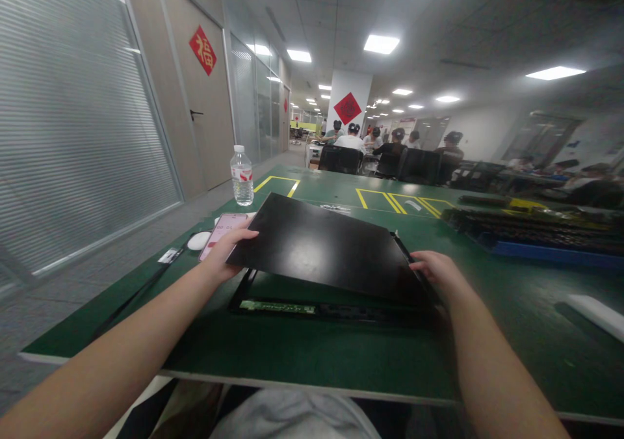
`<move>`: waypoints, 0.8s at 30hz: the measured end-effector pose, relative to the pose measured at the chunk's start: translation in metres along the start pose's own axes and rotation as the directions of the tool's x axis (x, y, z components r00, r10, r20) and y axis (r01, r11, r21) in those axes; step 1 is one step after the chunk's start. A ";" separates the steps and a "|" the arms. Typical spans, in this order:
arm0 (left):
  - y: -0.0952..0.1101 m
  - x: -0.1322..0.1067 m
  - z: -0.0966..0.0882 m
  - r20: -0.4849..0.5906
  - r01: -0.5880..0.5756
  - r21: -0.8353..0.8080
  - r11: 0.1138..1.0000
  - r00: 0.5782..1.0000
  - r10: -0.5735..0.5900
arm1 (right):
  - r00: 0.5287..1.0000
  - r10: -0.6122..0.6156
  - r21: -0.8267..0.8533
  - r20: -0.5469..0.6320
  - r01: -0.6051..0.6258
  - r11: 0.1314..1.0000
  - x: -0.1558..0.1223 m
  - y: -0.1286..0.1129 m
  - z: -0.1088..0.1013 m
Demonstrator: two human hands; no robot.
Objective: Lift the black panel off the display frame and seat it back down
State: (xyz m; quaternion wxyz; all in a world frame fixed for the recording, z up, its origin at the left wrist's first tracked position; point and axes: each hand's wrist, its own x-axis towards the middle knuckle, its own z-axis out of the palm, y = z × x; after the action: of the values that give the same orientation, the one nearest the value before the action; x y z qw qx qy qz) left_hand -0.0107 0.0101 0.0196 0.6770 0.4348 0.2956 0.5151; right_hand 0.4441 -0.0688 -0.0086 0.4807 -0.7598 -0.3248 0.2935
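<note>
A large flat black panel (322,244) is tilted up at its near edge over a black frame (292,307) that lies on the green table (292,354). A green circuit strip shows along the frame's near side. My left hand (228,252) grips the panel's left edge, thumb on top. My right hand (439,271) holds the panel's right near corner, fingers curled under it.
A pink phone (221,232), a white round pad (197,240) and a water bottle (242,176) stand left of the panel. A blue tray (536,234) of dark parts sits at right, a white strip (597,314) nearer. Several people sit at far tables.
</note>
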 end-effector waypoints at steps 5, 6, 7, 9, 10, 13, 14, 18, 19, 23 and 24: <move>-0.005 0.001 0.001 -0.042 0.058 -0.018 0.998 0.997 -0.059 | 0.999 -0.043 -0.087 -0.027 0.040 0.995 0.007 0.008 -0.001; -0.006 0.002 0.001 -0.045 0.063 -0.024 0.998 0.997 -0.064 | 0.998 -0.052 -0.105 -0.029 0.049 0.993 0.007 0.009 -0.002; -0.007 0.002 0.001 -0.041 0.066 -0.027 0.997 0.997 -0.067 | 0.998 -0.061 -0.122 -0.031 0.057 0.991 0.008 0.009 -0.002; -0.007 0.003 0.000 -0.025 0.067 -0.026 0.997 0.997 -0.068 | 0.997 -0.075 -0.155 -0.032 0.069 0.985 0.008 0.010 -0.003; -0.008 0.003 0.000 -0.018 0.068 -0.023 0.997 0.998 -0.068 | 0.996 -0.081 -0.171 -0.034 0.074 0.983 0.008 0.010 -0.003; -0.009 0.003 0.000 0.002 0.065 -0.016 0.998 0.998 -0.065 | 0.995 -0.087 -0.216 -0.053 0.074 0.974 0.007 0.009 -0.003; -0.009 0.003 0.001 0.006 0.063 -0.014 0.998 0.998 -0.063 | 0.994 -0.090 -0.229 -0.061 0.074 0.971 0.007 0.008 -0.003; -0.011 0.002 0.003 0.010 0.067 -0.003 0.998 0.998 -0.067 | 0.991 -0.107 -0.250 -0.082 0.084 0.965 0.005 0.007 -0.005; -0.011 0.002 0.004 0.011 0.069 0.002 0.998 0.998 -0.069 | 0.991 -0.107 -0.251 -0.084 0.082 0.964 0.005 0.007 -0.005; -0.013 0.002 0.004 0.029 0.066 0.023 0.998 0.997 -0.067 | 0.992 -0.084 -0.261 -0.099 0.056 0.964 0.006 0.007 -0.007; -0.014 0.001 0.004 0.032 0.068 0.029 0.997 0.997 -0.069 | 0.992 -0.080 -0.269 -0.103 0.049 0.962 0.006 0.007 -0.007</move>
State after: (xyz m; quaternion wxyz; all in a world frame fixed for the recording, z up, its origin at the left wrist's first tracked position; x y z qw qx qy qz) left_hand -0.0007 0.0091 0.0089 0.6930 0.4423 0.3062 0.4800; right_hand 0.4546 -0.0700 -0.0129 0.4012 -0.8218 -0.3582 0.1882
